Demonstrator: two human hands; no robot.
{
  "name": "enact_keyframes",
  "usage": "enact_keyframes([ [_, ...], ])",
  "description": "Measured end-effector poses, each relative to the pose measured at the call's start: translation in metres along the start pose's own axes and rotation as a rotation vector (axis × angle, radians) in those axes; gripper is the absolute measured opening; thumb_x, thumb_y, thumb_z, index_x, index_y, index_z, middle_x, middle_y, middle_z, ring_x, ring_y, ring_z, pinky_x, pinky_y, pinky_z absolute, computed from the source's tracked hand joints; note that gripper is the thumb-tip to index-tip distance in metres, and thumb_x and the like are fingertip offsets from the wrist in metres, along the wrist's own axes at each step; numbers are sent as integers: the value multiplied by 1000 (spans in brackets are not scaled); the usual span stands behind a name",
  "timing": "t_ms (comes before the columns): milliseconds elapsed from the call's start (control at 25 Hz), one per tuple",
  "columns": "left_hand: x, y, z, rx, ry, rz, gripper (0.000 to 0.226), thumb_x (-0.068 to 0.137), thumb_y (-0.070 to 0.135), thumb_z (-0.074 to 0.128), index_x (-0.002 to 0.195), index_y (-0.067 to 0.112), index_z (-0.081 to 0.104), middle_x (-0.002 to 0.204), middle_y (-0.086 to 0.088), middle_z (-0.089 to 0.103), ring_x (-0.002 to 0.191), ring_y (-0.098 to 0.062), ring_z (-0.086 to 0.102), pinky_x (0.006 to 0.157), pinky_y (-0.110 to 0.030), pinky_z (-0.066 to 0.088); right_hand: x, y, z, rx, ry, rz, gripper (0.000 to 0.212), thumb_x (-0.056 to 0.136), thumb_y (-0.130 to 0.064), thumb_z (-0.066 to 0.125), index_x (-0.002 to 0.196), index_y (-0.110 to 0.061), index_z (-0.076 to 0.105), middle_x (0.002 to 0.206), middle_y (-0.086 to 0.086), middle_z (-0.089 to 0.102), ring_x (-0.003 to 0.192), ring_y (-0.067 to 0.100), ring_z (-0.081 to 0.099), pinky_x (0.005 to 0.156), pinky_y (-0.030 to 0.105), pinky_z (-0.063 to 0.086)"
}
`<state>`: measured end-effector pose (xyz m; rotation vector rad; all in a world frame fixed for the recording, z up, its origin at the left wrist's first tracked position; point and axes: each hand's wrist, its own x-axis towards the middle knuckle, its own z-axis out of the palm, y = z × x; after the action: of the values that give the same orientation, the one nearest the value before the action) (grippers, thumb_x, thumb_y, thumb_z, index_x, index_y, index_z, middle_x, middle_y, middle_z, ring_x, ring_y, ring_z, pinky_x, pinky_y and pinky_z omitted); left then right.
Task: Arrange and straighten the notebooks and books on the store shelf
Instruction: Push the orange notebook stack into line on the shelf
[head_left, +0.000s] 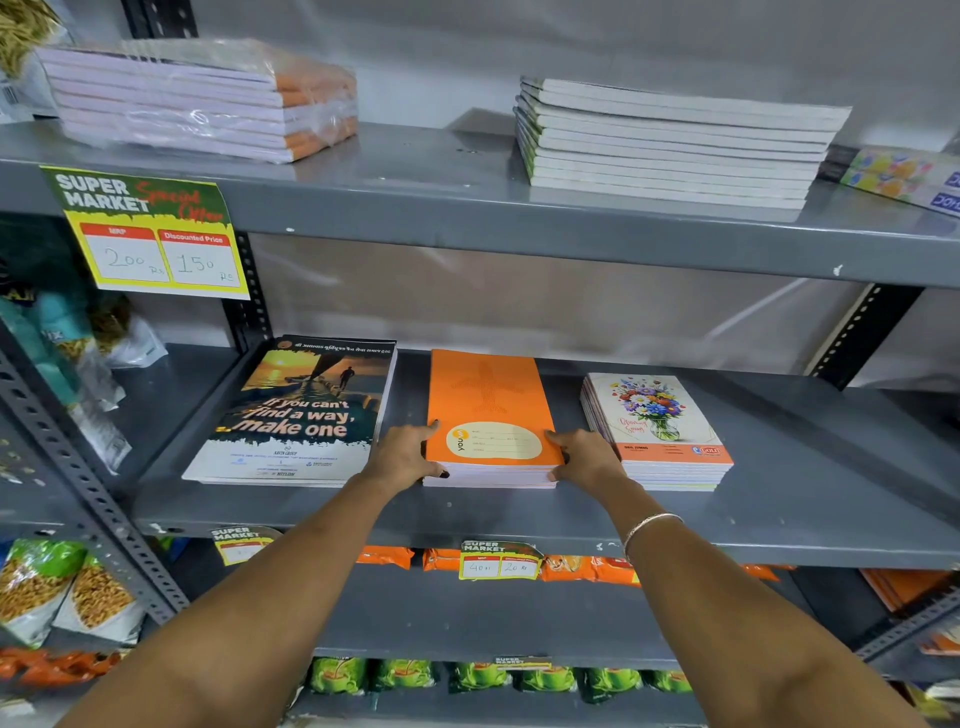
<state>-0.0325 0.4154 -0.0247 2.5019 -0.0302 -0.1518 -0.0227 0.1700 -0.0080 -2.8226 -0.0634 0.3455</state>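
Notebooks in an orange stack (491, 415) sat in the middle of the grey middle shelf (779, 519), pulled close to its front edge, and both hands were on that stack. The left hand (402, 457) pressed against the stack's left side near the front corner, thumb lying up on the orange cover and fingers curled down along the page edges. The right hand (587, 460) did the same on the right side, thumb on the cover, fingers wrapped around the front right corner, so the pile was squeezed between the two hands. A thin bangle (649, 525) showed on the right wrist. To the left, just beside the left hand, lay a stack with a sunset cover reading "If you can't find a way, make one" (301, 410), turned a bit off square to the shelf edge. To the right, just beside the right hand, was a floral-cover stack (657, 426), sitting pretty neat. On the upper shelf (415, 197) there was a plastic-wrapped pack of notebooks (197, 98) on the left and a loose pile with pale edges (670, 140) on the right, slightly fanned. A yellow supermarket price tag (150, 234) hung off the upper shelf's front, reading 200 and 150. Snack packets (67, 587) filled the lower rack.
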Motion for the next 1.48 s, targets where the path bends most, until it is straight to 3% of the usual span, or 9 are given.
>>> enact_keyframes([
  [920, -2, -1, -4, -23, -9, 8, 77, 76, 10, 75, 143, 6, 37, 124, -16, 65, 107, -28, 66, 98, -40, 52, -1, 3, 5, -16, 53, 4, 58, 85, -22, 67, 139, -18, 46, 128, 10, 62, 118, 31, 59, 105, 38, 44],
  [1280, -4, 0, -2, -42, -2, -18, 76, 77, 7, 74, 143, 7, 36, 127, -16, 63, 112, -29, 63, 100, -41, 51, -5, 4, 7, 32, 68, -7, 58, 85, -20, 67, 139, -17, 46, 129, 10, 62, 118, 31, 59, 106, 37, 43],
  [1480, -3, 0, -2, -177, -17, -41, 84, 77, -1, 72, 147, 7, 26, 136, -16, 56, 126, -32, 53, 108, -47, 43, -5, 8, 8, 201, 72, 3, 50, 83, -12, 69, 130, -11, 52, 125, 10, 66, 115, 30, 62, 105, 41, 46],
])
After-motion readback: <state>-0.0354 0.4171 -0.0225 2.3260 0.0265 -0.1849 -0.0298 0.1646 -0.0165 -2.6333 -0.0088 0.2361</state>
